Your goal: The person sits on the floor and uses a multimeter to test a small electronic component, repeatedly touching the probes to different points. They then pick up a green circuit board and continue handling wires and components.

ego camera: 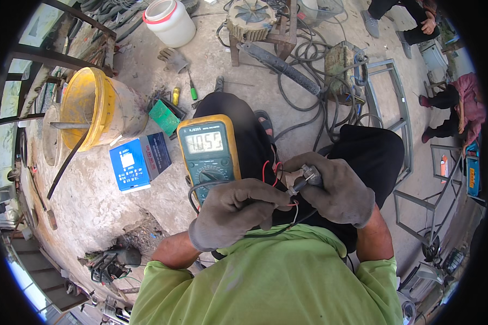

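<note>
My right hand (337, 191), in a grey work glove, grips a small metal fitting (312, 175) with a threaded-looking end. My left hand (240, 211), gloved the same way, pinches a short grey tip (295, 190) against or close to that fitting; whether it is a probe or part of the fitting is unclear. Thin red wires (264, 170) loop between the hands. A yellow-edged digital multimeter (208, 160) rests on my left thigh, with digits on its display. A dark test lead (203, 185) runs from beside it behind my left hand.
On the concrete floor stand a yellow bucket (118, 109), a blue box (132, 164), a green circuit board (165, 118) and a green-handled screwdriver (193, 91). Black cables (299, 107) coil ahead, near a finned motor (252, 20). Metal frames (404, 105) and two people are at right.
</note>
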Tool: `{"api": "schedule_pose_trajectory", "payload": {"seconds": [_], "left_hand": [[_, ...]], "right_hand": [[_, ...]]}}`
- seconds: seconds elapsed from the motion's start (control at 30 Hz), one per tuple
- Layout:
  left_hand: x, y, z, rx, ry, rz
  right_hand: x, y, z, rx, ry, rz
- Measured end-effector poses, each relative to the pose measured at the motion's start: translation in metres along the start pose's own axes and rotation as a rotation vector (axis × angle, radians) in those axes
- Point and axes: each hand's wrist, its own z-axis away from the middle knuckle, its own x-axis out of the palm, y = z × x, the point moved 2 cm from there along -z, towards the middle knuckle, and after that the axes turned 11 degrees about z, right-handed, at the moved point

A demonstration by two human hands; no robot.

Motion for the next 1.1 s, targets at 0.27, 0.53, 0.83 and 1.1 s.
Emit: {"api": "schedule_pose_trajectory", "payload": {"seconds": [0.27, 0.53, 0.83, 1.1], "left_hand": [[0.001, -0.001, -0.0006, -0.008, -0.006, 0.013], [0.0016, -0.0014, -0.0018, -0.013, -0.016, 0.052], [0.0004, -0.0013, -0.0031, 0.028, -0.027, 0.011], [-0.0015, -0.0032, -0.0025, 0.041, -0.023, 0.027]], "right_hand": [[0.0007, -0.0001, -0.0011, -0.023, 0.02, 0.02], [-0.0026, -0.0032, 0.0002, -0.01, 0.012, 0.026], [-0.0028, -0.0006, 0.0013, -0.025, 0.027, 0.021], [-0.0025, -0.0009, 0.0005, -0.011, 0.01, 0.019]]}}
